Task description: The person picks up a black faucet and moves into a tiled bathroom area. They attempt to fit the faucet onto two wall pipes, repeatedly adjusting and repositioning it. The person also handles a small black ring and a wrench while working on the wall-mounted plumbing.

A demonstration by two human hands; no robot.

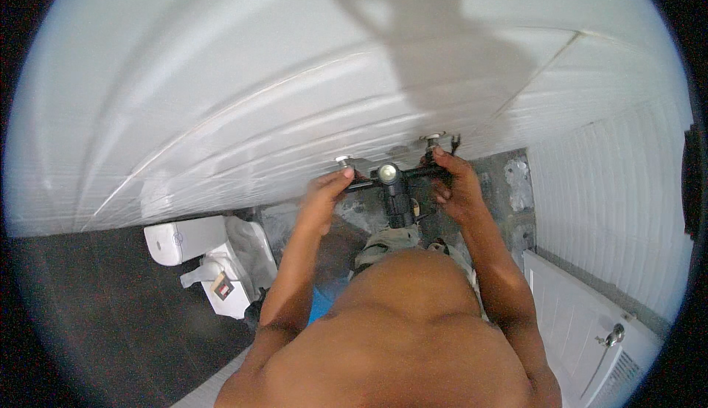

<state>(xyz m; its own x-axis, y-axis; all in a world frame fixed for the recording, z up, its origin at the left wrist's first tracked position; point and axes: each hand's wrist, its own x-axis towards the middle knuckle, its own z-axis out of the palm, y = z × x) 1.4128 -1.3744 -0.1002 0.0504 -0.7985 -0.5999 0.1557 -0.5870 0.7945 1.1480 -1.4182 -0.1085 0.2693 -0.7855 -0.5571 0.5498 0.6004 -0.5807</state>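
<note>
A black wall mixer tap (399, 200) lies level in front of the white tiled wall, with a pale round cap at its middle and a thick black body below. My left hand (321, 195) is closed around its left end, beside a metal wall fitting (344, 161). At the other end, my right hand (459, 184) grips the bar, thumb on top near a second metal fitting (432, 141). Both hands are slightly blurred. My fingers hide the ends of the tap, so I cannot tell whether they touch the fittings.
A white toilet (234, 257) with a small dark-and-red card on it stands at the left, on dark floor tiles (96, 297). To the right is a white door (571, 305) with a metal handle. Ribbed white wall tiles (612, 187) line the right side.
</note>
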